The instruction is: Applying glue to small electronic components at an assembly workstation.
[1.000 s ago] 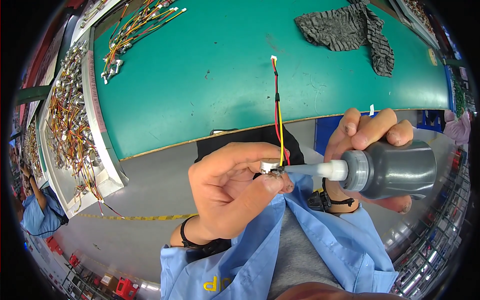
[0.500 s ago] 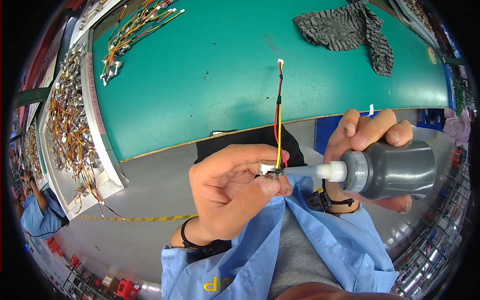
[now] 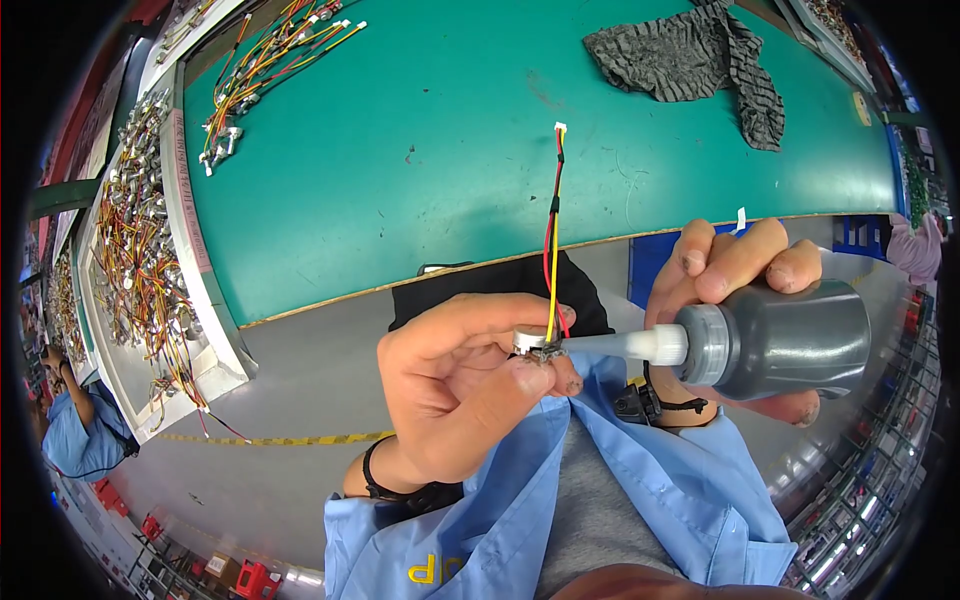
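Between the thumb and fingers of my left hand (image 3: 450, 385) is a small round metal potentiometer (image 3: 528, 339), held in front of my chest. Its red, yellow and black wires (image 3: 553, 230) stand up and end in a white plug. Dark material shows at the wire joints. My right hand (image 3: 745, 262) grips a squeeze bottle (image 3: 800, 340) of dark grey contents, lying sideways with its tapered nozzle (image 3: 610, 345) pointing left. The nozzle tip meets the potentiometer's wire joints, or sits just beside them. Part of my right hand is hidden behind the bottle.
A green-topped table (image 3: 480, 160) lies ahead. Wired parts (image 3: 270, 70) are bunched at its far left, and a crumpled dark striped cloth (image 3: 690, 55) lies at the far right. A white-edged tray (image 3: 190, 200) at left holds many wired parts. Another person's blue sleeve (image 3: 85, 425) shows far left.
Both hands have shifted very slightly left, together with the potentiometer and the bottle. The nozzle keeps its place at the wire joints.
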A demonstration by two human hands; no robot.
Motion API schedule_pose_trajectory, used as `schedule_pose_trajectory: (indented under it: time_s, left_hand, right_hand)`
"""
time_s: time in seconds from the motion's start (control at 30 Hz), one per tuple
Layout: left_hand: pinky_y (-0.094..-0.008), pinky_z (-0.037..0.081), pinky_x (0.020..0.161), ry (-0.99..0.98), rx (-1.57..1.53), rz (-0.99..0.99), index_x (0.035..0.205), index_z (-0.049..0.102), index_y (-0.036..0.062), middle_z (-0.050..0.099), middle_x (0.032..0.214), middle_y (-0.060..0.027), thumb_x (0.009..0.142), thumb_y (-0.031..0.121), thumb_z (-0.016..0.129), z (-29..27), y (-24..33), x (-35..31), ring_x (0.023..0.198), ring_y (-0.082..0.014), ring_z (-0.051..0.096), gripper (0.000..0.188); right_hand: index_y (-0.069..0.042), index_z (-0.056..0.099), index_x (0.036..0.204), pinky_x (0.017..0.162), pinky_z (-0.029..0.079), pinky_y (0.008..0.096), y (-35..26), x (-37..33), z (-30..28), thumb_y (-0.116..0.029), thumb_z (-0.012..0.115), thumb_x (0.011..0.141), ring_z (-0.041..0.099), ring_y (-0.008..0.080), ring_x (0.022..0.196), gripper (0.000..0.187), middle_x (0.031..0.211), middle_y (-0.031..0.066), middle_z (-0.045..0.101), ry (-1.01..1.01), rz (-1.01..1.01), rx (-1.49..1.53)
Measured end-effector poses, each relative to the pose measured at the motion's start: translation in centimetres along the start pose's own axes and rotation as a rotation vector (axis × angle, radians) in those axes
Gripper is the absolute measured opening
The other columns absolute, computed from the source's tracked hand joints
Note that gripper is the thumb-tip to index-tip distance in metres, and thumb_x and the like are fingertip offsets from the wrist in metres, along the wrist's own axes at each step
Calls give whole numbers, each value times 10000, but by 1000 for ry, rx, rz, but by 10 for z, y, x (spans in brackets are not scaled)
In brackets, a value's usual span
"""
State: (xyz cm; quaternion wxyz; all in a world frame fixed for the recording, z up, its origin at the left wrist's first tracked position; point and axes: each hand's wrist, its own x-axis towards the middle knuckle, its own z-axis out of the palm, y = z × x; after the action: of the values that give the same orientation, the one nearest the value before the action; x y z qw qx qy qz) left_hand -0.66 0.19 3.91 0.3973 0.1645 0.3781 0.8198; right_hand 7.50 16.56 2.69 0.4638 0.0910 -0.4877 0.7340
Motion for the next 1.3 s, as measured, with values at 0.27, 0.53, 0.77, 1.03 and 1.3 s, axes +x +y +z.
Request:
schedule_pose_trajectory:
  time_s: [0.27, 0.53, 0.77, 1.03, 1.3]
  left_hand:
    - [-303, 530, 674, -14, -9, 5, 1084, 530, -138, 631, 849, -178, 804, -113, 494, -2, -2, 0, 741, -180, 631, 284]
    - [-309, 531, 668, -22, 1, 6, 1085, 531, -134, 629, 871, -179, 813, -93, 484, -1, -1, -1, 740, -184, 631, 279]
    - [-309, 531, 662, -56, 2, 16, 1088, 532, -131, 623, 905, -183, 821, -84, 474, -5, -3, -1, 741, -190, 631, 277]
    - [-307, 527, 660, 2, -17, -20, 1088, 532, -130, 626, 874, -178, 833, -60, 488, 1, 0, -1, 732, -189, 629, 268]
    - [-300, 520, 655, -19, -14, -28, 1092, 533, -127, 628, 815, -172, 847, -25, 511, -1, 1, -1, 724, -187, 625, 266]
  right_hand:
    - [-34, 461, 1077, 781, 369, 339, 0, 0, 2, -596, 698, 674, 537, 180, 790, 731, 846, 108, 515, 25, -4, 6]
    - [-37, 462, 1078, 777, 368, 337, -3, 2, 2, -591, 713, 663, 542, 179, 790, 737, 845, 100, 512, 0, 28, 3]
    - [-40, 459, 1069, 773, 371, 338, -2, 0, 3, -594, 714, 664, 544, 180, 790, 732, 844, 97, 512, 46, 4, 14]
    - [-44, 458, 1058, 772, 372, 336, -4, 0, 0, -610, 706, 664, 542, 184, 791, 734, 845, 100, 517, 32, 22, -13]
    - [26, 436, 1105, 763, 443, 446, -2, 1, -4, -510, 671, 765, 563, 278, 817, 677, 868, 157, 502, -27, -39, 30]
